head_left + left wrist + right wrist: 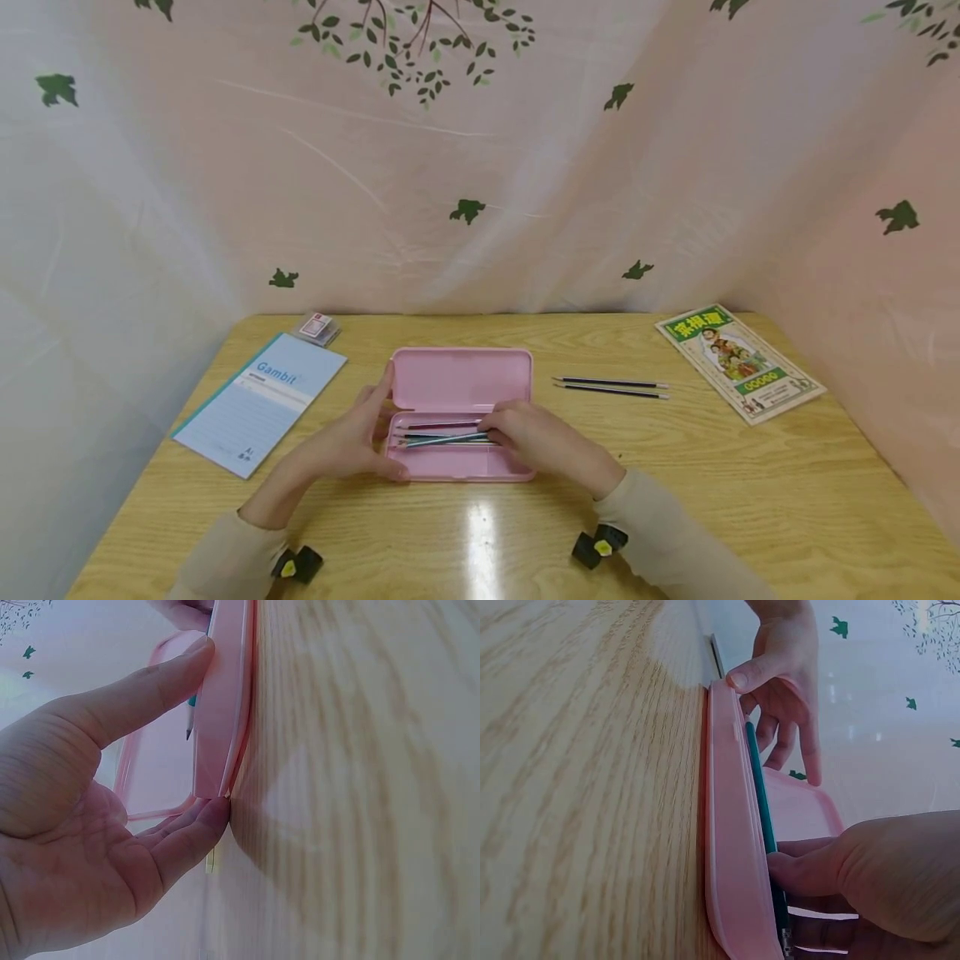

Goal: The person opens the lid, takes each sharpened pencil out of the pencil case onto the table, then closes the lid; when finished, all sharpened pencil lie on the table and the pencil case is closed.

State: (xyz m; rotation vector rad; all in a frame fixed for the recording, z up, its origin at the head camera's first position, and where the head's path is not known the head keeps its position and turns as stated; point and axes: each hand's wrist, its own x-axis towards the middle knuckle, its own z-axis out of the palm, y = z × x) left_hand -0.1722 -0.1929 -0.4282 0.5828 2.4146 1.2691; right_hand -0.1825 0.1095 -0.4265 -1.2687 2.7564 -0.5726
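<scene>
A pink pencil case [450, 467] lies on the table with its lid [461, 379] raised at the back. Several pencils rest inside. My left hand [345, 442] holds the case's left end, its thumb [161, 686] on the front wall and the fingers at the end and behind. Over the right half of the tray, my right hand [540, 437] pinches a teal pencil [759, 780] near its rear end. The pencil's tip points left, and it lies slantwise above the others. The right fingers partly hide the pencils' right ends.
Two dark pencils [611, 387] lie right of the case. Farther right is an illustrated booklet [742, 362]. A blue notebook [262, 404] lies at the left, with a small clear box [317, 328] behind it. A printed curtain [360, 208] borders the wooden table [750, 500].
</scene>
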